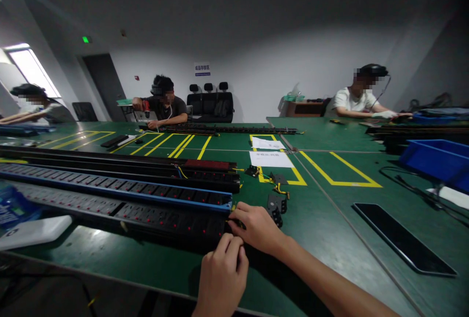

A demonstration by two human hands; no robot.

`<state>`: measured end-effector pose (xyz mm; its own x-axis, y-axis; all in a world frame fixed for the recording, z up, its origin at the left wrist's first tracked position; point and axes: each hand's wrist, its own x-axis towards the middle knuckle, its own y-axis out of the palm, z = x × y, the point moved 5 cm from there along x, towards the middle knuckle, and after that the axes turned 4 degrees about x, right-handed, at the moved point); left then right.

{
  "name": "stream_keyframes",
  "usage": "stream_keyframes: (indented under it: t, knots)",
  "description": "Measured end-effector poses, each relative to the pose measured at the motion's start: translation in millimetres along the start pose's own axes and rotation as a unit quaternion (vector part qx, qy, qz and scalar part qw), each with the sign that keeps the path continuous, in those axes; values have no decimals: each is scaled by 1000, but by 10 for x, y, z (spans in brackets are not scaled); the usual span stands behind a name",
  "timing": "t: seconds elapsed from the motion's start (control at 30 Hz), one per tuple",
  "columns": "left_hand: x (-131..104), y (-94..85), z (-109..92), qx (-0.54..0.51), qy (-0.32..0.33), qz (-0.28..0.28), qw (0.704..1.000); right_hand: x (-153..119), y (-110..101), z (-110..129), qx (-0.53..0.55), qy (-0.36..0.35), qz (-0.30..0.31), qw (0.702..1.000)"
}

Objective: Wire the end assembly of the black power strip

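Long black socket strips with red dots lie side by side on the green table. At the right end of the nearest black strip (161, 217), my right hand (256, 226) has its fingers pinched together by the strip's end. Just below it, my left hand (225, 270) is closed with curled fingers against the same end. What the fingertips hold is hidden. Behind this strip lies a blue-edged strip (146, 187). Small black end pieces (276, 204) with yellow-green wires sit just beyond my right hand.
A tablet (403, 239) lies at the right, near a blue bin (436, 160) and black cables. Paper sheets (271, 159) rest on the table (322, 219). A white device (36, 231) is at the left. Three people sit farther back, one holding a red drill (146, 107).
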<state>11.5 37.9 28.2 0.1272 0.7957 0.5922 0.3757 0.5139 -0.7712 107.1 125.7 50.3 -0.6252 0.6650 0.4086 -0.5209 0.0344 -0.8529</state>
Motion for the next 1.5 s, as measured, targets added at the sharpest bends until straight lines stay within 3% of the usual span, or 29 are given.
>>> stream_keyframes:
  t: [0.13, 0.27, 0.4, 0.57, 0.73, 1.13, 1.5]
  knots:
    - [16, -24, -3, -6, 9, -5, 1000, 19, -162, -55, -19, 26, -16, 999]
    - [26, -36, 5, -28, 9, -3, 1000, 29, -386, -340, -96, 153, -48, 982]
    - [37, -41, 6, -39, 9, 1, 999, -21, -532, -679, -191, 284, -1, 940]
    - [45, -49, -1, -40, 9, -2, 999, -118, -586, -946, -211, 357, 65, 908]
    - [29, -41, 7, -34, 12, 0, 999, -151, -525, -1003, -195, 345, 102, 912]
    - [44, -48, 1, -28, 19, -10, 999, -124, -586, -998, -165, 349, 83, 919]
    - [46, -63, 17, -33, 4, -7, 999, -122, -519, -984, -165, 317, 93, 929]
